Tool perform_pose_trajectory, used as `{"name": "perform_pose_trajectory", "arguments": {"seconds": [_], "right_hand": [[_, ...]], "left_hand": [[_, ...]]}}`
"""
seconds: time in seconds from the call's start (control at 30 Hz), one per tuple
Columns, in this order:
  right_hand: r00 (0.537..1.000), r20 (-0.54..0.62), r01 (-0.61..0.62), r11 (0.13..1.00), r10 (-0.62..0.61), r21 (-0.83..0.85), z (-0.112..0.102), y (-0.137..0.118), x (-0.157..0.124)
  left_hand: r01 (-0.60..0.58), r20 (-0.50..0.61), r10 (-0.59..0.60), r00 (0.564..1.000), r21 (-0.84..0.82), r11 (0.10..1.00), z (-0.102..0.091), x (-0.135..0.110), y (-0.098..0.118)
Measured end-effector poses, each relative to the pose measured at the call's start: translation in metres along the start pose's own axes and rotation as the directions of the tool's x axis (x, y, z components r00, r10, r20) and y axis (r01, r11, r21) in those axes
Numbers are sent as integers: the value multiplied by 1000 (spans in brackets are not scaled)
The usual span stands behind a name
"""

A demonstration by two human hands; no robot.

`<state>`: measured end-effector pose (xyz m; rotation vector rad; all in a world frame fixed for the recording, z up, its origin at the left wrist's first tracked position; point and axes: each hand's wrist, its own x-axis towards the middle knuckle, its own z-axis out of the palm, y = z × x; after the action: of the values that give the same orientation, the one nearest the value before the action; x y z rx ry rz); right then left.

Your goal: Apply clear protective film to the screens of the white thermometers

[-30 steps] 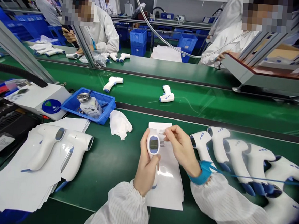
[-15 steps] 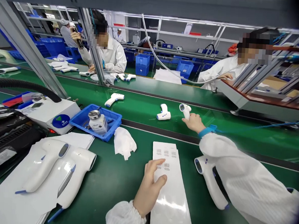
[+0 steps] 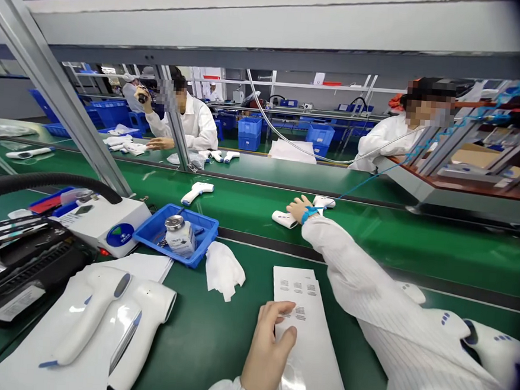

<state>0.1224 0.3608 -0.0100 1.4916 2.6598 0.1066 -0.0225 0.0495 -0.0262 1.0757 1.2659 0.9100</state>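
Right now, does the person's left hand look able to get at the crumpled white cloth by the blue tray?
Probably yes: the left hand appears to hold nothing, and only green tabletop shows between it and the white cloth.

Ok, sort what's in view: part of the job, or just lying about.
Likely part of the job:
printed sheet beneath the left hand
white devices by the right hand

Apparently just lying about:
crumpled white cloth
blue tray
bottle inside it

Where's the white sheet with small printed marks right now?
In the head view, the printed sheet lies on the green table, low and just right of centre, partly covered by the left hand, with the crumpled white cloth to its left.
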Motion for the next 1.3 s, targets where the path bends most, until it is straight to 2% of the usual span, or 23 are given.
{"name": "perform_pose_trajectory", "arguments": {"seconds": [0.1, 0.17, 0.23, 0.33, 0.37, 0.4, 0.43, 0.5, 0.53, 0.57, 0.6, 0.63, 0.67, 0.73, 0.77, 0.8, 0.87, 0.9, 0.97, 1.03, 1.1, 1.3], "right_hand": [[986, 70, -161, 979, 153, 127, -10, 0, -34], [969, 121, -240, 943, 217, 232, -14, -12, -69], [958, 161, -280, 892, 236, 354, -16, -37, -113], [967, 181, -252, 781, 180, 571, -19, -94, -188], [982, 144, -190, 609, 125, 770, -21, -115, -211], [990, 122, -142, 420, 75, 896, -22, -134, -232], [988, 150, -154, 244, 38, 957, -23, -151, -250], [953, 297, -303, -112, -67, 946, -24, -174, -279], [928, 353, -372, -242, -123, 896, -24, -181, -291], [904, 391, -427, -332, -174, 841, -23, -184, -300], [884, 415, -468, -376, -216, 800, -22, -183, -307], [864, 436, -503, -374, -253, 779, -22, -180, -313], [842, 462, -536, -332, -279, 776, -21, -175, -317], [815, 506, -556, -134, -284, 820, -21, -161, -318], [836, 497, -513, -8, -233, 858, -20, -153, -315], [880, 451, -437, 119, -146, 892, -18, -146, -309], [967, 243, -252, 352, 73, 901, -9, -133, -292], [979, 120, -183, 443, 168, 878, -2, -128, -282], [953, -71, -112, 562, 294, 820, 16, -121, -261], [924, -169, -87, 619, 343, 781, 32, -118, -245], [910, -200, -79, 626, 363, 776, 42, -118, -237], [926, -134, -86, 544, 352, 835, 40, -121, -233]], "left_hand": [[-10, -53, 6, 999, -76, 997, -2, -1, -2], [-35, -126, 17, 992, -137, 990, -1, 0, -2], [-92, -185, 56, 981, -192, 977, 5, 0, 0], [-174, -206, 111, 972, -322, 930, 17, -3, 6], [-180, -203, 109, 973, -369, 912, 22, -4, 9], [-171, -197, 97, 976, -406, 898, 25, -6, 12], [-152, -191, 75, 979, -428, 891, 28, -9, 14], [-107, -182, 32, 983, -419, 902, 31, -13, 16], [-87, -178, 17, 984, -395, 915, 31, -14, 16], [-72, -172, 9, 985, -362, 929, 30, -15, 16], [-61, -168, 6, 986, -326, 944, 30, -16, 15], [-50, -159, 3, 987, -293, 955, 29, -17, 13], [-37, -148, -3, 989, -270, 962, 28, -17, 11], [-14, -126, -19, 992, -255, 967, 27, -16, 8], [-3, -113, -27, 993, -262, 965, 27, -15, 7], [5, -104, -34, 994, -271, 962, 27, -15, 6], [10, -100, -39, 994, -280, 960, 29, -14, 6], [12, -102, -42, 994, -276, 961, 29, -13, 7], [19, -115, -51, 992, -264, 964, 30, -13, 8], [28, -122, -62, 991, -261, 965, 30, -13, 9], [32, -124, -67, 990, -266, 963, 30, -13, 9], [19, -124, -54, 991, -266, 964, 30, -13, 9]]}}
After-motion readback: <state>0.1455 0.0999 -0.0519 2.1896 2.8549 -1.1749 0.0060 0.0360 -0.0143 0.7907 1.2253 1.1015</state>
